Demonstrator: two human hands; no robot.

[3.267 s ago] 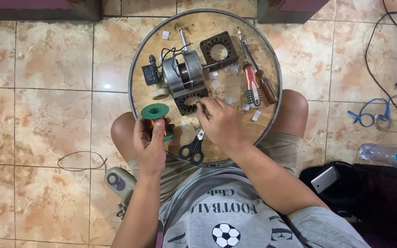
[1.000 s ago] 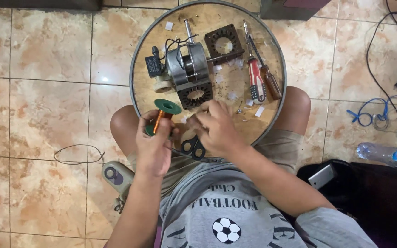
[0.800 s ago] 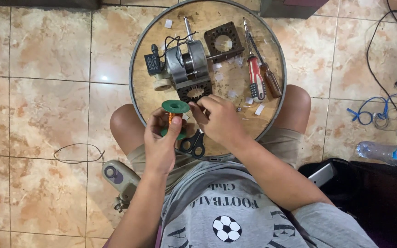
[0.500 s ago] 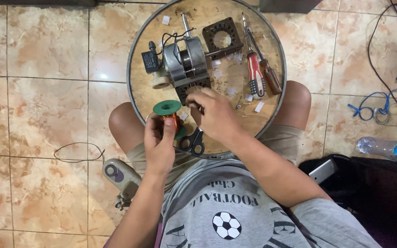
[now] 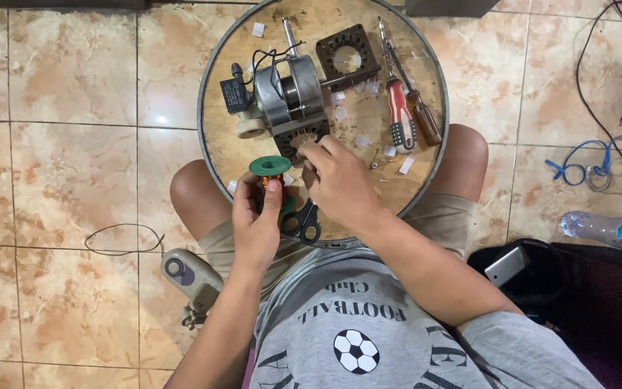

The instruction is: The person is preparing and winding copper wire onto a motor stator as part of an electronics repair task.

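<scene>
Copper wire on a green spool [image 5: 270, 170] sits in the left hand [image 5: 256, 225], whose fingers wrap its lower part with the thumb pressed up along the side; the spool stands upright just above the near edge of the round wooden desk [image 5: 426, 65] resting across the person's knees. Right hand [image 5: 340, 184] lies on the desk just right of the spool, fingers curled narrow with their tips together near the black base of the motor [image 5: 288, 90]; whether they pinch a wire I cannot tell. Scissors [image 5: 302, 222] with black handles lie partly under that hand, between the two wrists. Behind the motor, to its left, a small black capacitor [image 5: 235, 94] hangs on dark leads. A square black plate [image 5: 347, 50] with a round hole lies at the far side. Right of it two screwdrivers [image 5: 406, 115], one red-handled and one brown, lie side by side. Small white scraps dot the wood around them. On the tiled floor, a loop of thin wire [image 5: 120, 241] lies well to the left, a bottle [image 5: 606, 230] and blue cable [image 5: 577, 166] to the right.
</scene>
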